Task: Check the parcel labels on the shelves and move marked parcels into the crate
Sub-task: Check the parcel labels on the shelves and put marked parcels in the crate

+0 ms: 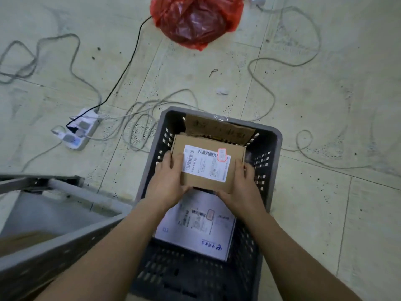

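small brown cardboard parcel (208, 168) held over the dark grey slotted plastic crate (275, 135), my left hand (168, 179) and right hand (240, 187) gripping its short ends. long axis runs left-right between my palms, white label with red mark (206, 164) facing up. flat white parcel (195, 227) lies directly beneath.

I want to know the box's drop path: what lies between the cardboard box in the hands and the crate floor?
In the head view, a white parcel lies in the crate below the cardboard box, partly under it.
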Demonstrator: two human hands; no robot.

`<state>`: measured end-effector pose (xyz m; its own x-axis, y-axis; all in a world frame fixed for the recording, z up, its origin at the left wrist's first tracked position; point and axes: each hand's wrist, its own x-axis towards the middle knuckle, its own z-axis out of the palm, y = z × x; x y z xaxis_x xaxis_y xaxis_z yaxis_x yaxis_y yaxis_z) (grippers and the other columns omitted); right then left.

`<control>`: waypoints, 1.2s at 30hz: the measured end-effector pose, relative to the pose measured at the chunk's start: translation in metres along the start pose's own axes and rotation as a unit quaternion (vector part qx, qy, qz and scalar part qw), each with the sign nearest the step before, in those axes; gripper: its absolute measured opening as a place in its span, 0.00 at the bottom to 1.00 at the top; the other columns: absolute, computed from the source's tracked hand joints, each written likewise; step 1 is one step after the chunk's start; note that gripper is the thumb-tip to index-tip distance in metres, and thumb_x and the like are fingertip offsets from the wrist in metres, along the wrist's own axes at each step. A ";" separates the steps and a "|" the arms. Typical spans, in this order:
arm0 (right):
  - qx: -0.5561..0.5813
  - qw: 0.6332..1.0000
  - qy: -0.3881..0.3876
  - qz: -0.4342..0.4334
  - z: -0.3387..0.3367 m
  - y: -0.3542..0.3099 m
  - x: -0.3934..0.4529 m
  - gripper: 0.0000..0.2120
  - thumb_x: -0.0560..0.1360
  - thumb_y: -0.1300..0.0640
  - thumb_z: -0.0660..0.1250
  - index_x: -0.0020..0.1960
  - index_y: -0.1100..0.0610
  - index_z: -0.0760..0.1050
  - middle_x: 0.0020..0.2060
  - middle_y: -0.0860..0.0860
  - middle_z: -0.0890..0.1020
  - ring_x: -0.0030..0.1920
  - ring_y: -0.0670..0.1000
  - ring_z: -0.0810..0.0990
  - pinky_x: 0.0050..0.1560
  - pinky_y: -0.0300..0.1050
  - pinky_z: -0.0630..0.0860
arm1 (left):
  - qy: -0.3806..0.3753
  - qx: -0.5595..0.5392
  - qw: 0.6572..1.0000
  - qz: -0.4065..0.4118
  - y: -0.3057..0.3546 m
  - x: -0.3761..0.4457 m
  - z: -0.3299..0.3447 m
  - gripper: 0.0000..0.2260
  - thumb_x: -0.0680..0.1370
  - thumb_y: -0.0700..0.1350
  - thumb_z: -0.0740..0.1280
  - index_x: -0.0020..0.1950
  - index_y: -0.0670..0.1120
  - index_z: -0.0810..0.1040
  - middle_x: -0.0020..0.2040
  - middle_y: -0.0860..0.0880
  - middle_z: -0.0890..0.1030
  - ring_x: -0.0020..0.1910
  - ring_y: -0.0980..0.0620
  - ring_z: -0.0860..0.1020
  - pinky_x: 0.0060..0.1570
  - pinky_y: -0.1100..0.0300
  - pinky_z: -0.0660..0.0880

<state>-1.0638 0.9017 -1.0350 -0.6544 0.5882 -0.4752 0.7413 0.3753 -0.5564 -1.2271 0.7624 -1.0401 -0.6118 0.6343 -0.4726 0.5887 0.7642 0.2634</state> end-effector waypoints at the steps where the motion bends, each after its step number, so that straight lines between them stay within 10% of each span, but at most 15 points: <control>1: 0.004 1.000 0.001 0.003 0.007 0.004 0.008 0.48 0.71 0.51 0.75 0.78 0.52 0.45 0.76 0.50 0.50 0.68 0.57 0.70 0.62 0.47 0.72 | 0.002 0.004 1.000 0.003 -0.003 0.009 0.006 0.43 0.71 0.55 0.75 0.76 0.49 0.52 0.77 0.42 0.54 0.70 0.38 0.64 0.64 0.45 0.71; 26: -0.040 0.998 -0.006 0.044 0.051 0.023 0.074 0.43 0.74 0.48 0.72 0.77 0.53 0.49 0.74 0.56 0.56 0.66 0.61 0.71 0.59 0.56 0.75 | -0.026 0.025 0.999 -0.029 -0.011 0.072 0.039 0.40 0.75 0.51 0.72 0.78 0.48 0.50 0.79 0.38 0.49 0.76 0.37 0.54 0.70 0.45 0.64; 36: -0.029 0.996 0.080 0.036 -0.042 -0.037 0.010 0.34 0.78 0.39 0.61 0.78 0.52 0.55 0.70 0.53 0.68 0.67 0.54 0.70 0.60 0.52 0.74 | 0.071 -0.159 0.985 0.003 0.040 0.003 -0.052 0.34 0.76 0.58 0.68 0.77 0.49 0.59 0.74 0.50 0.67 0.71 0.48 0.66 0.67 0.55 0.66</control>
<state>-1.0915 0.9241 -0.9902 -0.5698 0.7206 -0.3951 0.7963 0.3653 -0.4822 -1.2334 0.8011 -0.9873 -0.6898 0.6318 -0.3536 0.4114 0.7439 0.5267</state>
